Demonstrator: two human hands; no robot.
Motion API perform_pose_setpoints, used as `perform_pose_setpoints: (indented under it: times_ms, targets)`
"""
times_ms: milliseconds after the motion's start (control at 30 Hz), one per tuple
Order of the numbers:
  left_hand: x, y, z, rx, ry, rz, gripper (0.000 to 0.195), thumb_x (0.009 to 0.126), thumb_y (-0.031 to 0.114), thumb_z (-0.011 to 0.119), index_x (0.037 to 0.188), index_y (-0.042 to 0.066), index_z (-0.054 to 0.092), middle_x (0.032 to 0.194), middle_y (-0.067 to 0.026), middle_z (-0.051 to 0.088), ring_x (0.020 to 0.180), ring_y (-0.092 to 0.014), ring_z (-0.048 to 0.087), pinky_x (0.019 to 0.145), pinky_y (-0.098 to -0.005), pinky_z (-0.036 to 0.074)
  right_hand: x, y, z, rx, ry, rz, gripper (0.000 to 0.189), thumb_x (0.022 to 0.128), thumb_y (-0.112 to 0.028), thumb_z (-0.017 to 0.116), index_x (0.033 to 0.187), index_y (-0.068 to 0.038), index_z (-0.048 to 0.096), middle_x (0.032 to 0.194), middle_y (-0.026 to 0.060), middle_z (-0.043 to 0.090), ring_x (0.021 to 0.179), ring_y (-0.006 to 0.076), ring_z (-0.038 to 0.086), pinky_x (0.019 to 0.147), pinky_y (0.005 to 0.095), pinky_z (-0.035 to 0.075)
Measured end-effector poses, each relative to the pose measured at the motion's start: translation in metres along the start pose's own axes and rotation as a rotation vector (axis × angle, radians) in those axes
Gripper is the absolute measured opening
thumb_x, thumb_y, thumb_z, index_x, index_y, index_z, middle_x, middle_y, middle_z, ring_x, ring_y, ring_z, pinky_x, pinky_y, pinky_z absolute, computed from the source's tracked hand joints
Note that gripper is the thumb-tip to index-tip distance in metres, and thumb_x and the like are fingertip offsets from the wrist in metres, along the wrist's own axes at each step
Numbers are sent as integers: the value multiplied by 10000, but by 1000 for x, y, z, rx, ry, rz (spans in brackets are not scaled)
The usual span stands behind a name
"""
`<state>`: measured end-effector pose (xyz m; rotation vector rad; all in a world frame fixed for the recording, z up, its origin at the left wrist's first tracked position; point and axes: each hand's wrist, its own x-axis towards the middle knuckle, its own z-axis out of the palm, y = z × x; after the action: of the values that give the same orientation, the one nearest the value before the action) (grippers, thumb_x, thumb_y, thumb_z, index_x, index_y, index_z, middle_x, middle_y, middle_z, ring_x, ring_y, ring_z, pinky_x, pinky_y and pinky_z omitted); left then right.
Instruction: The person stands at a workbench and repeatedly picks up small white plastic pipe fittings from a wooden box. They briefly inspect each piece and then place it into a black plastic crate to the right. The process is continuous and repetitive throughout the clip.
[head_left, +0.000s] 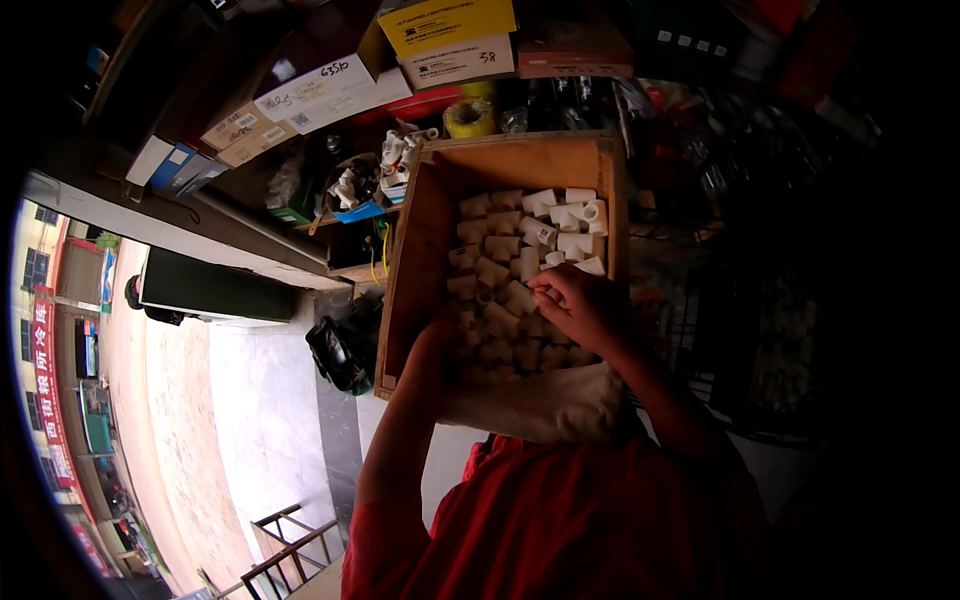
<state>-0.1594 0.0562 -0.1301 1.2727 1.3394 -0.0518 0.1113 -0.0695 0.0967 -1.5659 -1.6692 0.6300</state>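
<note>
A wooden box (399, 270) stands before me with many white plastic pipe tees (504, 246) lying in rows inside it. My right hand (568, 304) is over the box's right half, thumb and forefinger close together at a white fitting (520, 298); whether they grip it is unclear. In the dark lower left part of the box is my left hand (444, 330), its fingers hidden in shadow among the fittings. A pale cloth or sack (536, 405) covers the near edge of the box.
Cardboard boxes (330, 94) line the shelf beyond. A roll of yellow tape (469, 118) and a blue-edged box (360, 212) of small white fittings stand behind the wooden box. A dark plastic bag (339, 356) lies at left on the floor, and a metal frame (289, 551) stands lower left.
</note>
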Motion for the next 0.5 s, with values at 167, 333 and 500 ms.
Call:
perform_pose_setpoints:
  times_ms: [167, 333, 500]
  targets:
    - [25, -32, -3, 243, 25, 140, 587, 679, 179, 732, 1209, 29, 530, 1123, -133, 594, 994, -264, 585, 829, -376, 490, 0, 2, 1, 5, -18, 2, 150, 842, -185, 624, 944, -76, 608, 869, 71, 645, 717, 206, 655, 620, 315, 506]
    - [45, -64, -12, 406, 58, 263, 624, 661, 204, 746, 1220, 33, 527, 1168, -137, 584, 1048, -274, 572, 880, -385, 479, 1, 1, 2, 20, -21, 6, 155, 846, -184, 623, 945, -67, 605, 872, 72, 646, 718, 203, 656, 619, 317, 508]
    - [36, -46, -9, 413, 47, 206, 609, 643, 201, 747, 1193, 31, 549, 1143, -145, 597, 1024, -272, 584, 856, -386, 493, 1, 3, 2, 6, -16, -5, 157, 848, -187, 621, 950, -68, 606, 868, 73, 645, 719, 200, 655, 619, 315, 506]
